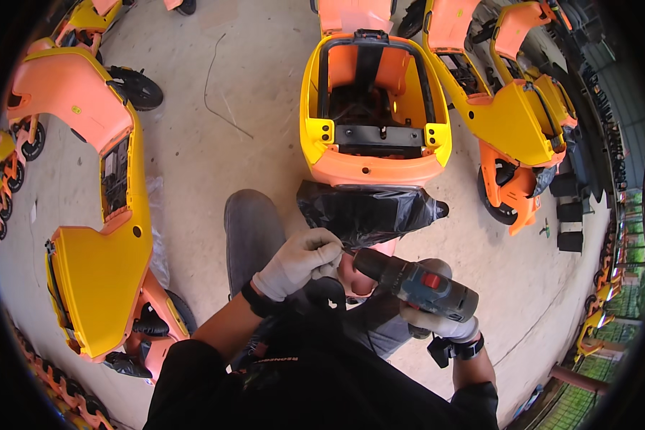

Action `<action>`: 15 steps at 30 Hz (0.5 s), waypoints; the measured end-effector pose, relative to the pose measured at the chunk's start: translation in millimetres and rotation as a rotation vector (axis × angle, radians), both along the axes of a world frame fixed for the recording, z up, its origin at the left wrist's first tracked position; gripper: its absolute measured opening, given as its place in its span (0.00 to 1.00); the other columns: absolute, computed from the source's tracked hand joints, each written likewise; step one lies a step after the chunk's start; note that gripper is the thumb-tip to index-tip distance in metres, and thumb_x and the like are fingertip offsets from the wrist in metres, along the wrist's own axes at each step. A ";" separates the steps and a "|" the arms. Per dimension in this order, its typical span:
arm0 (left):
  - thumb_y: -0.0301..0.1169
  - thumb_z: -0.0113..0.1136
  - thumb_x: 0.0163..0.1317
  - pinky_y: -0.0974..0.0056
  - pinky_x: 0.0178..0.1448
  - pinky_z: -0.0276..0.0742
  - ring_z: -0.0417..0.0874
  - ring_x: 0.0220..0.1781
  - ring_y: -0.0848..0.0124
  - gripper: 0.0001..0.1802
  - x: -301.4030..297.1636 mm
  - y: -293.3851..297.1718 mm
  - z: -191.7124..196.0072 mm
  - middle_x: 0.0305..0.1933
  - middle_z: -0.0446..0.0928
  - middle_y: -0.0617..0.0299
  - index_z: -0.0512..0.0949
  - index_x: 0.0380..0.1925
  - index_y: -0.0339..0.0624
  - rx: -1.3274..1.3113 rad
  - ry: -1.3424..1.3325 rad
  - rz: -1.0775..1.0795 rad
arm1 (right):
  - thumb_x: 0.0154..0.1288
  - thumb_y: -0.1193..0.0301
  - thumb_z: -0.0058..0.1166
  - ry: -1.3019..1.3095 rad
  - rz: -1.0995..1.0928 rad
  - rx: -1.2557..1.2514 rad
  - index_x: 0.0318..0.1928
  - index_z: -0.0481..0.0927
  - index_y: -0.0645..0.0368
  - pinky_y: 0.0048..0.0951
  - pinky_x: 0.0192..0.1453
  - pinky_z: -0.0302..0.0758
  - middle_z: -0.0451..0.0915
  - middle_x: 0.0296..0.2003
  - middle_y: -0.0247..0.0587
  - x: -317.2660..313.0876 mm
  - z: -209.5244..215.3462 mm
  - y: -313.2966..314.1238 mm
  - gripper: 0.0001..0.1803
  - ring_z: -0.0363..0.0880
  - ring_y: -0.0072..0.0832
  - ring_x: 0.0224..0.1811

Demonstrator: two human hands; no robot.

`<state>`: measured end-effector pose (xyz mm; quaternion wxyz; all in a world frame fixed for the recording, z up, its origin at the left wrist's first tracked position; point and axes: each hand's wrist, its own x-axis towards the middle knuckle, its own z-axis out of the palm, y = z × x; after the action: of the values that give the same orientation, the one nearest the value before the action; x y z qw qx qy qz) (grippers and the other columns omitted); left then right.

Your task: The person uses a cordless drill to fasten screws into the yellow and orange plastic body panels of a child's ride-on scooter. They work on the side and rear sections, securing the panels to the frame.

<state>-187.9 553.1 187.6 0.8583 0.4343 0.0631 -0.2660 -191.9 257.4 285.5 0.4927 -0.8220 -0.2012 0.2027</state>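
My right hand (pixel 441 321), in a pale glove, grips a dark cordless drill (pixel 417 283) with a red switch, its chuck pointing left. My left hand (pixel 301 262), also gloved, pinches at the drill's tip, where a small bit or screw is too small to make out. Both hands hover above my grey-trousered knee (pixel 251 229). Just ahead stands a yellow and orange scooter body (pixel 373 122), its seat tub open, with a black plastic bag (pixel 365 211) wrapped over its near end.
Another yellow and orange scooter (pixel 97 236) lies to my left, and more scooters (pixel 516 115) crowd the right and far side. Black boxes (pixel 570 215) sit on the concrete floor (pixel 215 129) at right. A thin wire (pixel 222 107) lies on the floor.
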 end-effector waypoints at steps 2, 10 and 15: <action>0.33 0.54 0.73 0.74 0.29 0.64 0.69 0.25 0.81 0.10 0.0 -2.4 -0.1 0.27 0.73 0.68 0.77 0.41 0.37 0.010 0.008 0.033 | 0.49 0.76 0.68 0.044 -0.039 0.039 0.41 0.83 0.56 0.38 0.43 0.74 0.81 0.34 0.35 0.1 3.9 4.1 0.16 0.79 0.33 0.36; 0.29 0.51 0.73 0.71 0.36 0.71 0.74 0.33 0.76 0.13 -1.0 -0.7 3.6 0.35 0.76 0.61 0.76 0.49 0.31 -0.023 0.013 0.057 | 0.48 0.70 0.69 0.029 0.002 -0.032 0.41 0.79 0.57 0.33 0.43 0.74 0.80 0.34 0.35 6.9 1.1 2.9 0.18 0.78 0.28 0.35; 0.31 0.51 0.73 0.73 0.33 0.69 0.74 0.30 0.78 0.12 0.0 -0.8 2.9 0.33 0.77 0.64 0.77 0.47 0.32 -0.030 -0.043 0.039 | 0.48 0.77 0.66 0.137 0.065 -0.081 0.52 0.71 0.60 0.28 0.46 0.76 0.78 0.38 0.32 8.4 2.7 -4.4 0.29 0.78 0.23 0.40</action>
<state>-187.9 552.2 190.5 0.8708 0.4258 0.0491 -0.2408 -183.5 253.0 288.3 0.4647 -0.8186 -0.1852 0.2822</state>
